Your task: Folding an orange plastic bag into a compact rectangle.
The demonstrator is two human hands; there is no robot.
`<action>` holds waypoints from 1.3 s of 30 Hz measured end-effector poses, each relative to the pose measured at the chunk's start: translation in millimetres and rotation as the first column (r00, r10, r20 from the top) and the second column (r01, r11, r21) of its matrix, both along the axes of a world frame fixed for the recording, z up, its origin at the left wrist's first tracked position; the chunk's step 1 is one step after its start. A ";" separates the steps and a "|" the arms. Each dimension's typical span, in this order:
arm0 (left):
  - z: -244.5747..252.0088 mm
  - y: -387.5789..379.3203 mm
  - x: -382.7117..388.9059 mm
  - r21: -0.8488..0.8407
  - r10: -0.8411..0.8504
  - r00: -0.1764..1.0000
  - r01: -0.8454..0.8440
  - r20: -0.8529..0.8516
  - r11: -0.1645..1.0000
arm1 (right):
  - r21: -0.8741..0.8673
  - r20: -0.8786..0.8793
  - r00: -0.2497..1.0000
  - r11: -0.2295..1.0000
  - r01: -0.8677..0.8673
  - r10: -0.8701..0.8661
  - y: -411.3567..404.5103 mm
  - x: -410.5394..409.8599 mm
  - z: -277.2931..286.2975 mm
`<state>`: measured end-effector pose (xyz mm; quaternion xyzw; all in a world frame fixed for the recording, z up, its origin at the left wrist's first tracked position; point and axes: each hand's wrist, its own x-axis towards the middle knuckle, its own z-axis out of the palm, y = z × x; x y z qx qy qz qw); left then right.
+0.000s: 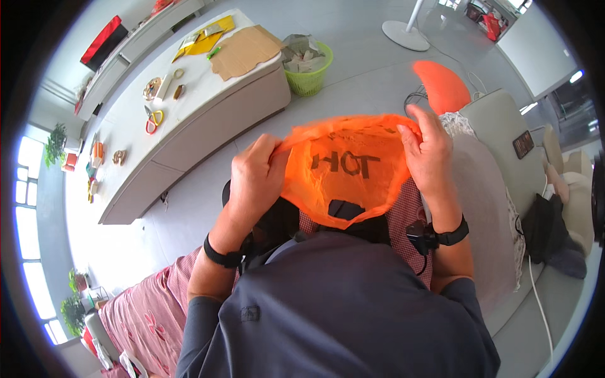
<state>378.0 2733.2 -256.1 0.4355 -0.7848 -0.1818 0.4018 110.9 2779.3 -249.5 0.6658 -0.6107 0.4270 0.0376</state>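
Observation:
Both hands stretch apart the rim of a thin orange bag (302, 170) in front of my torso. My left hand (260, 170) grips the rim at its left side, with the thumb and fingers closed on the material. At the right side, my right hand (427, 153) pinches the rim between thumb and fingers. The bag's mouth faces up towards me, and dark lettering shows on its inner wall. A black patch (346, 209) appears at the near side of the rim; I cannot tell whether it belongs to the bag.
A long white-topped table (189, 94) holds scissors (152, 120), cardboard (248, 51) and small items. Beside it stands a green waste basket (308, 80). An orange rounded object (444, 87) is beyond my right hand, near a sofa (496, 115) bearing a phone-like device (523, 144).

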 end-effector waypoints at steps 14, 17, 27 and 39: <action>9.9 -2.6 -37.0 0.069 -0.219 0.976 0.219 -0.012 0.973 | 0.396 -0.027 0.927 0.855 -0.334 0.374 -17.2 45.0 -55.4; 20.5 9.0 -44.2 0.024 -0.296 0.955 0.296 0.014 0.955 | 0.261 -0.082 0.934 0.912 -0.317 0.348 -31.6 38.7 -57.9; 20.7 -4.6 -30.7 0.067 -0.129 0.985 0.137 -0.117 0.988 | 0.207 0.643 0.724 0.853 -0.480 0.251 -34.9 43.0 -36.8; 35.1 -16.4 -41.5 0.097 -0.102 0.983 0.118 -0.155 0.988 | 0.160 0.354 0.886 0.915 -0.372 0.298 -27.4 30.0 -45.9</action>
